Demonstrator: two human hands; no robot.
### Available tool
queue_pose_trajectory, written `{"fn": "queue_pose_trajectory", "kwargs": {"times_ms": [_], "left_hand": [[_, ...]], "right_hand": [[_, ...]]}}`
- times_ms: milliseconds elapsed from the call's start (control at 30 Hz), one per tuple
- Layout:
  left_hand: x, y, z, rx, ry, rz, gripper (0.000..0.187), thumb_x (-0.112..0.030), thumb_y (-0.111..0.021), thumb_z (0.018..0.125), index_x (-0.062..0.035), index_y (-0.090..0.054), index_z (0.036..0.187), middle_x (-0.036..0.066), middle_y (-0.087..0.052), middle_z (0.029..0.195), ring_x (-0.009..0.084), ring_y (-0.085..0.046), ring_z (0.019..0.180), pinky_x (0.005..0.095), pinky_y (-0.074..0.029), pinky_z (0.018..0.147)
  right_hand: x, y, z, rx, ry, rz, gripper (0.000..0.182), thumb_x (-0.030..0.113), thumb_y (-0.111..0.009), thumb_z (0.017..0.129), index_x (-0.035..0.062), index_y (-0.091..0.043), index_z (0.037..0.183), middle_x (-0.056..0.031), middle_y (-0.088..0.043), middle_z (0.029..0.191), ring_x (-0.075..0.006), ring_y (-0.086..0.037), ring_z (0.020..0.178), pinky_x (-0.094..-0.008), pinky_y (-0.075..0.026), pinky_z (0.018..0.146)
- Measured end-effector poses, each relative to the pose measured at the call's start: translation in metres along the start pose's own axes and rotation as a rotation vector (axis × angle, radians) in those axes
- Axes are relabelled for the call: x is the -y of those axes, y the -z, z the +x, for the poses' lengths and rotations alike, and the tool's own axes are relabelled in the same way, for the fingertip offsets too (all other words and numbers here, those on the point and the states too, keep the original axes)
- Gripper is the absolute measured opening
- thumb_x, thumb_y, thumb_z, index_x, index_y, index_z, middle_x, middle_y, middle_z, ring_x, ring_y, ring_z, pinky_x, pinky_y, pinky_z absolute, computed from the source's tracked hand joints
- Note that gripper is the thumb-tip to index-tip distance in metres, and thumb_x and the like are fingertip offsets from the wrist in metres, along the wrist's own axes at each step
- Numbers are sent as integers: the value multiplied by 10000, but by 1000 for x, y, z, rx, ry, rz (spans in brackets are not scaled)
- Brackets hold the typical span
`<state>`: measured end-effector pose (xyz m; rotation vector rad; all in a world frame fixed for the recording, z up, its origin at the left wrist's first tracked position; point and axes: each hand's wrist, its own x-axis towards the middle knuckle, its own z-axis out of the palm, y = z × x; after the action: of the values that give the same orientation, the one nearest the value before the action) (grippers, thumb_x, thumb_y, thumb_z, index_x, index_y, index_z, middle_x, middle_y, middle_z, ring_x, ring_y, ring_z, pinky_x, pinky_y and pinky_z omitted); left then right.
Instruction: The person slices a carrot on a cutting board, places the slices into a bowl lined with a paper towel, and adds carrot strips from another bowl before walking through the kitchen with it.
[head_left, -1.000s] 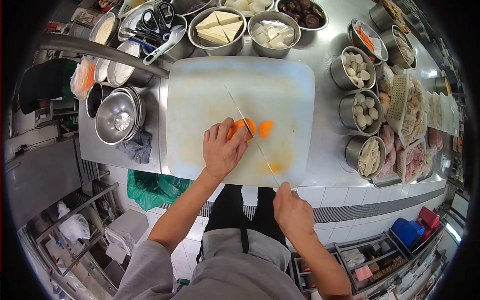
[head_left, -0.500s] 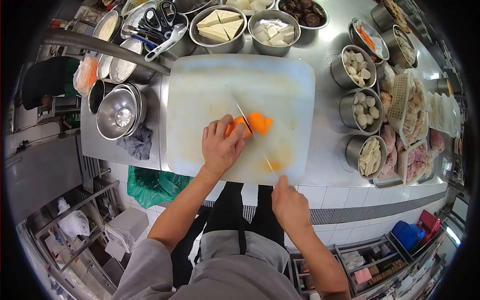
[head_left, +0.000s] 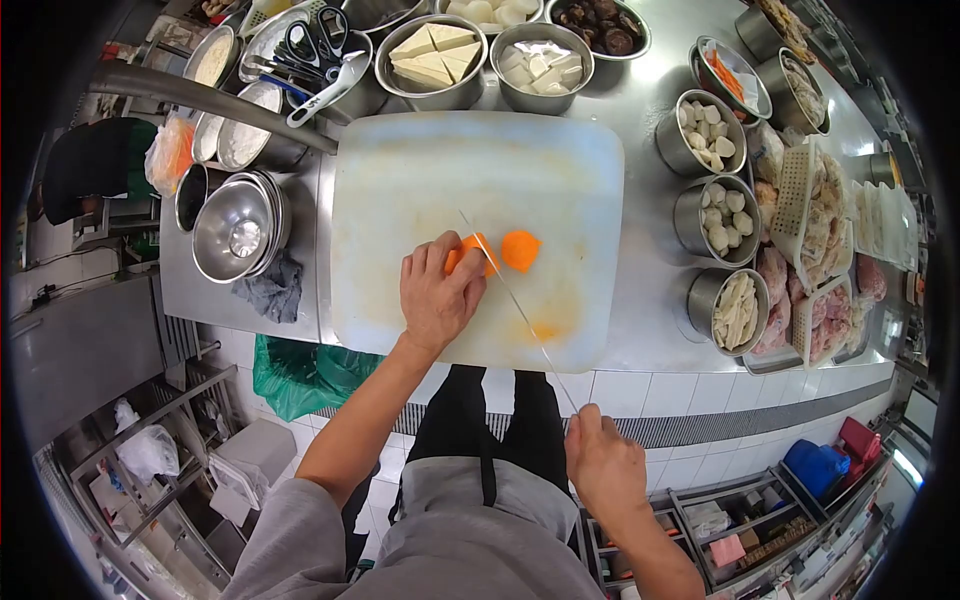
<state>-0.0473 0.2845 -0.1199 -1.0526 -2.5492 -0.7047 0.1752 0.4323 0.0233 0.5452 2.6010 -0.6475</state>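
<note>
A pale cutting board (head_left: pixel 420 150) lies on the steel counter. On it my left hand (head_left: pixel 440 295) is closed around an orange vegetable piece (head_left: pixel 478 250), with its fingers curled. My right hand (head_left: pixel 605 455) grips the handle of a long knife (head_left: pixel 530 325) past the board's front edge. The blade slants up and left, its middle over the board and its upper part along the right side of the held piece. Just right of the blade rests a cut orange piece (head_left: pixel 520 251), apart from the held one.
Steel pots of tofu (head_left: pixel 432 62) and pale slices (head_left: pixel 541 68) stand behind the board. More pots and meat baskets (head_left: pixel 826 325) line the right. Stacked bowls (head_left: pixel 235 232) and a grey cloth (head_left: pixel 270 290) are at left. Another person (head_left: pixel 95 165) is at far left.
My right hand has moved down and right, drawing the knife back toward me. The cut pieces right of the blade have shifted and now look like one rounded piece.
</note>
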Motion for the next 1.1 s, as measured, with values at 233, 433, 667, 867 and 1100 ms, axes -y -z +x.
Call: {"fn": "queue_pose_trajectory", "kwargs": {"times_ms": [233,433,667,867,1100], "left_hand": [[0,0,2,1,-15,-9,347,-126,-742,744,-210,-620,1057,57,-580,1145,270,-573,931,397,-429,742],[-4,6,6,-16,-38,-22,287,-92,-712,787,-151,-608,1048,74,-593,1084,277,-568,872,400,-428,737],[-2,3,4,-43,-22,-57,283,-76,-704,816,-154,-598,1067,75,-596,1089,280,-564,877,404,-425,737],[-3,5,5,-41,-22,-66,305,-54,-701,791,-149,-597,1062,78,-596,1089,280,-562,875,402,-418,736],[-4,6,7,-26,-22,-52,330,-51,-705,759,-148,-604,1057,75,-590,1080,278,-562,875,399,-419,739]], "right_hand": [[8,1,19,32,2,-81,186,208,-603,978,70,-486,933,-127,-620,642,-334,-667,516,-418,-555,457],[10,-40,70,4,23,-29,180,200,-550,1007,42,-470,975,-183,-655,658,-384,-676,581,-474,-558,539],[-8,-45,82,-52,60,126,174,201,-542,1015,45,-471,984,-177,-662,684,-393,-660,585,-487,-533,529],[4,-11,23,-58,37,-5,189,207,-570,1007,54,-483,940,-146,-629,660,-361,-647,521,-448,-527,462],[9,5,17,44,-2,-81,189,209,-573,1004,61,-481,929,-141,-614,629,-335,-669,520,-418,-556,466]]}}
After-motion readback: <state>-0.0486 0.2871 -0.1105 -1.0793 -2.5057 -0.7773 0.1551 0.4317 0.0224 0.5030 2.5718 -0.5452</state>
